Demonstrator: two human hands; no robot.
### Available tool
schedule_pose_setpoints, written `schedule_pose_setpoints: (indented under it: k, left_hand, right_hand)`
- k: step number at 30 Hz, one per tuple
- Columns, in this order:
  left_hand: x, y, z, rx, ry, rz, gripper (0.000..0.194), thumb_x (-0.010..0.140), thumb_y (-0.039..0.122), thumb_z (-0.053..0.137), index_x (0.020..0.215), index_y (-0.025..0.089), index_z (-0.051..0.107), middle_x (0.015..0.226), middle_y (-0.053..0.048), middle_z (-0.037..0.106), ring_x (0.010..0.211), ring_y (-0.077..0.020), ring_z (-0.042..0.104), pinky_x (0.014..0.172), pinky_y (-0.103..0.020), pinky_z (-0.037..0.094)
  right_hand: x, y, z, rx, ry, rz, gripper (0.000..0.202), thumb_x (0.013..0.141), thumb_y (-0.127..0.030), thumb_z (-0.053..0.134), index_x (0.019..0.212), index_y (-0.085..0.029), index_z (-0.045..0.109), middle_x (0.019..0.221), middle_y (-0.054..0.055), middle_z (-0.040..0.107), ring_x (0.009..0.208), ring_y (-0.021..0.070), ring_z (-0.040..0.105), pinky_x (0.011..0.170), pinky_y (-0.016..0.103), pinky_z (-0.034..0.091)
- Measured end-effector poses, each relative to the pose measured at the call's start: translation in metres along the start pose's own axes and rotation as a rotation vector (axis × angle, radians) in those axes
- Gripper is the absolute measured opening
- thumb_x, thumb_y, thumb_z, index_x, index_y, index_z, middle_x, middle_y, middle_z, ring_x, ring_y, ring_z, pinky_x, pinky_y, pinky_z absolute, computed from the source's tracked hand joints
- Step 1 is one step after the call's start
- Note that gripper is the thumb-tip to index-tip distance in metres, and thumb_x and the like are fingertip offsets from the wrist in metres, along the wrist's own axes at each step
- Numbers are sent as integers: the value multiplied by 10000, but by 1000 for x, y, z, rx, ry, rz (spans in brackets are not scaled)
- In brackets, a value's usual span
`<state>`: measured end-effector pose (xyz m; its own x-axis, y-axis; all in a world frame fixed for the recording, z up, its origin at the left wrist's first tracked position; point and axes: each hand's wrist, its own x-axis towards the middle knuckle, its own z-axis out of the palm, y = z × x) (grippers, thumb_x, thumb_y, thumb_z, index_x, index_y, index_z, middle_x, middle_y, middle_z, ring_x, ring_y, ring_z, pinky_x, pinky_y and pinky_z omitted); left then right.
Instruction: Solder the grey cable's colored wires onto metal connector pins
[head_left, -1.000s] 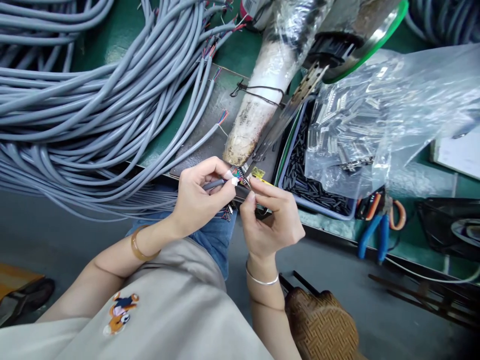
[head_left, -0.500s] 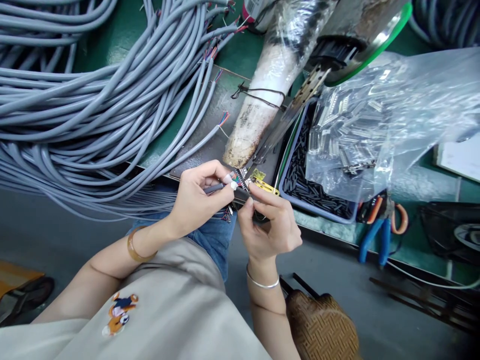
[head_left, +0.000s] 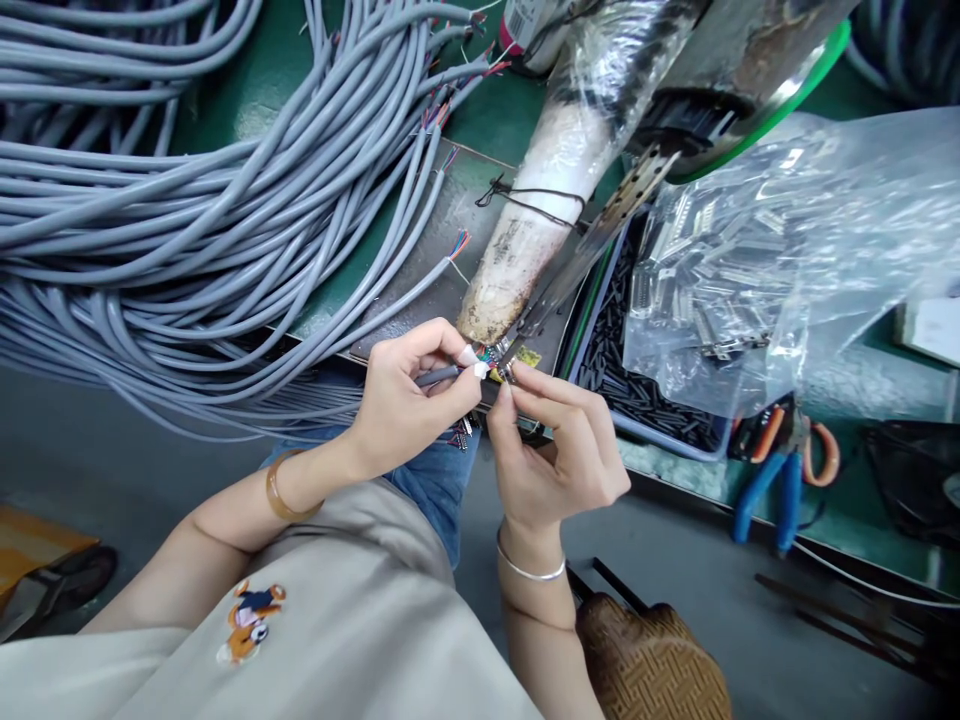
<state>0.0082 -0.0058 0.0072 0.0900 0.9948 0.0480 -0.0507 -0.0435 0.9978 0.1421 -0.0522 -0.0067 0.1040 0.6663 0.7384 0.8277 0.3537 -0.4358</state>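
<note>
My left hand (head_left: 409, 400) pinches the end of a grey cable (head_left: 436, 376) between thumb and fingertips. White coverings sit on the tips of that thumb and finger. Thin coloured wires (head_left: 491, 354) fan out from the cable end. Just to the right, my right hand (head_left: 566, 440) has thumb and forefinger closed on a small metal connector (head_left: 505, 372), close to the wires. Whether wires and connector touch is too small to tell. A slim, perforated metal shaft (head_left: 592, 235) slants down to a point just above my fingertips.
Many grey cables (head_left: 225, 210) cover the bench's left side. A wrapped white tube (head_left: 517, 240) hangs over the work spot. On the right are a blue tray (head_left: 667, 436) of small black tubes, a clear bag (head_left: 750, 270) of metal connectors, and blue-handled pliers (head_left: 766, 495). A stool (head_left: 652, 660) stands below.
The whole view has shifted slightly. My right fingertips now cover most of the yellow strip seen earlier beside them. Both hands keep their pinch.
</note>
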Motion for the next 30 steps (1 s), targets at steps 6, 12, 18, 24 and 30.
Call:
schedule_pose_setpoints:
  k: [6, 12, 18, 24, 30]
  left_hand:
    - [-1, -7, -4, -4, -71, -47, 144, 767, 192, 717, 717, 173, 584, 675, 10, 612, 586, -76, 557, 518, -175, 444]
    - [-8, -8, -5, 40, -104, -9, 102, 792, 173, 688, 741, 161, 601, 793, -29, 706, 604, -74, 591, 527, -166, 463]
    - [-19, -11, -8, 134, -171, 236, 80, 844, 111, 674, 788, 148, 631, 857, -52, 743, 537, -44, 505, 490, -161, 418]
    - [-26, -17, -9, 300, -87, 536, 131, 889, 118, 672, 795, 173, 597, 709, 3, 693, 503, -50, 458, 483, -172, 383]
    - [-36, -20, -16, 226, -142, 530, 63, 891, 144, 696, 943, 172, 672, 902, -62, 774, 636, -86, 625, 539, -173, 485]
  right_hand:
    - [-9, 6, -2, -15, -35, -61, 190, 838, -94, 762, 890, -220, 630, 1015, 48, 813, 854, 158, 790, 775, 264, 650]
    - [-12, 8, -10, 46, -68, -12, 205, 852, -78, 747, 968, -221, 656, 1001, 22, 816, 878, 151, 798, 817, 248, 643]
    - [-15, -1, -23, 187, -181, 347, 104, 901, -155, 734, 936, -219, 659, 1078, 26, 819, 937, 167, 806, 741, 233, 660]
    - [-23, -8, -28, 152, -157, 293, 109, 888, -153, 748, 929, -225, 676, 1018, 16, 831, 897, 176, 813, 755, 258, 668]
    - [-25, -11, -28, 103, -63, 200, 126, 873, -127, 754, 898, -224, 677, 963, 17, 834, 846, 185, 816, 686, 257, 654]
